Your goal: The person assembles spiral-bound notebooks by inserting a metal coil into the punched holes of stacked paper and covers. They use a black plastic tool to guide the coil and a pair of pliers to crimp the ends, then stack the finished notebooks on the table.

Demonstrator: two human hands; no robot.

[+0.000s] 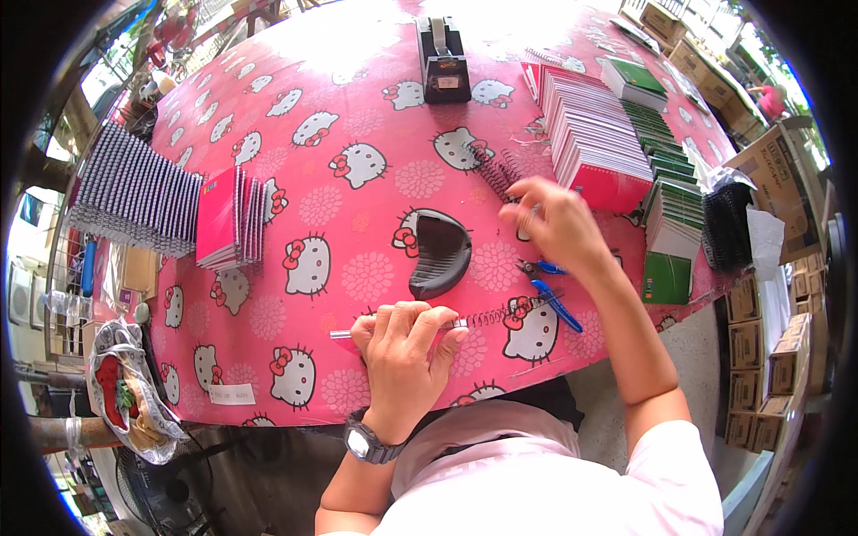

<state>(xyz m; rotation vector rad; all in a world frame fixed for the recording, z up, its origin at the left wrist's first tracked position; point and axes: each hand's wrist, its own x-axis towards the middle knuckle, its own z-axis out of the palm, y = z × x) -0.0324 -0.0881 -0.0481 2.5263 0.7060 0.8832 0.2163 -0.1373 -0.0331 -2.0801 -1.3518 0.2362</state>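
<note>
Near the front of the table, my left hand (402, 344), wearing a black wristwatch, is closed around a thin clear rod (340, 334). A black spiral binding coil (490, 315) extends right from that grip; how it meets the rod is hidden. My right hand (559, 219) is raised farther back, thumb and fingers apart, close to several loose black coils (492, 170). Between my hands and the table's far side lies a black curved block (440, 255) with a ridged face. Blue-handled cutters (556, 305) rest below my right hand.
Spiral-bound notebooks (134, 192) stand in a row at left, beside pink-covered ones (223, 219). Pink notebooks (594, 134) and green ones (670, 232) line the right. A tape dispenser (443, 67) stands at the back. Cardboard boxes (746, 357) are stacked beyond the right edge.
</note>
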